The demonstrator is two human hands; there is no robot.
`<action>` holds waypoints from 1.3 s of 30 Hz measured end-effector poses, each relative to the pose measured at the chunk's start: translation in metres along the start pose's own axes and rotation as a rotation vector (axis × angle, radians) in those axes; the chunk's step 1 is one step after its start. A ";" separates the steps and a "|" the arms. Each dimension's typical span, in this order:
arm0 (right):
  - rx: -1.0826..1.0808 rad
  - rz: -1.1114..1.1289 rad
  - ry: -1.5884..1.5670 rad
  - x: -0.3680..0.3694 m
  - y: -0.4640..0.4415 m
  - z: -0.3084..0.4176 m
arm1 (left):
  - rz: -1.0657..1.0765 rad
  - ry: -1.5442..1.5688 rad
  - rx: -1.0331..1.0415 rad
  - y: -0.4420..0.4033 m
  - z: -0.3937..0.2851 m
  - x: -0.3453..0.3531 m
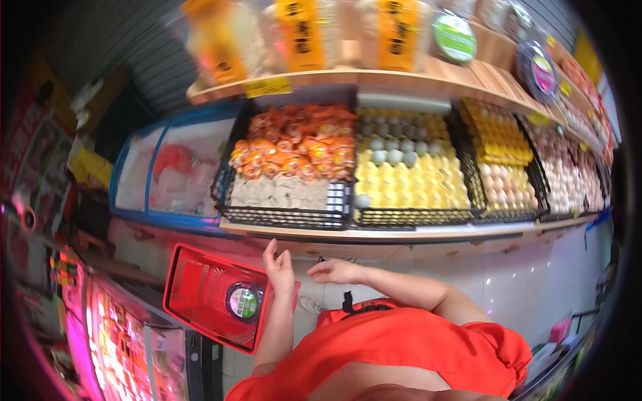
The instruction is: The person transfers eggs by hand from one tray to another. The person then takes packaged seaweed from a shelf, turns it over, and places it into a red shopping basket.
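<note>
My left hand [279, 266] is raised in front of me with its fingers apart and nothing in them. Beside my left forearm is a red shopping basket [194, 304], holding a round dark tub [244, 302] with a white and green label. Whether the basket hangs on that arm is not clear. My right hand [334, 271] reaches leftward, fingers stretched out, and is empty. Both hands are short of the display edge, nearest to the crate of orange-wrapped packs [294, 144] and the yellow egg tray [411, 177], which carries several pale bluish eggs at its back.
A wooden shelf [341, 79] with bagged goods and round tubs runs above the crates. Brown eggs [505, 187] and garlic-like white bulbs [568, 177] lie to the right. A blue-framed chest freezer [177, 167] stands left, and a pink-lit display case [114, 334] lower left.
</note>
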State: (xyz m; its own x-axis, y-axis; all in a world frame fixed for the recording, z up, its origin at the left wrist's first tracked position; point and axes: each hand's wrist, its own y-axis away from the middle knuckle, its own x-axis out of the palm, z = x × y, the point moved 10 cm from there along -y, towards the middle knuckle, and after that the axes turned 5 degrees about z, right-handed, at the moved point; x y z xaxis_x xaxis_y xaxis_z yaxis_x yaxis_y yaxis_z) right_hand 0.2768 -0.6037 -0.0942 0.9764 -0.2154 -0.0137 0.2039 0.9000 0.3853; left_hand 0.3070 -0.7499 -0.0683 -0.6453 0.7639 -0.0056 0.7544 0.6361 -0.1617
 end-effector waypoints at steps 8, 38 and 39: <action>-0.287 -0.418 -0.294 -0.121 0.187 0.010 | 0.431 -0.049 0.421 0.027 -0.146 0.219; -0.900 -1.548 -0.345 -0.439 0.650 0.064 | 1.298 0.396 0.116 0.012 -0.332 0.703; -0.916 -1.541 -0.319 -0.459 0.665 0.061 | 1.275 0.393 0.119 0.009 -0.332 0.716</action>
State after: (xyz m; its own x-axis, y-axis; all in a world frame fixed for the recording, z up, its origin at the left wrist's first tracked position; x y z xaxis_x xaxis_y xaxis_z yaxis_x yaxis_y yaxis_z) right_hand -0.0396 0.0706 0.2245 -0.1277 -0.9195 0.3718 0.8868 -0.2737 -0.3724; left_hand -0.1084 -0.1615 0.2535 0.5888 0.8058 0.0632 0.7716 -0.5371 -0.3407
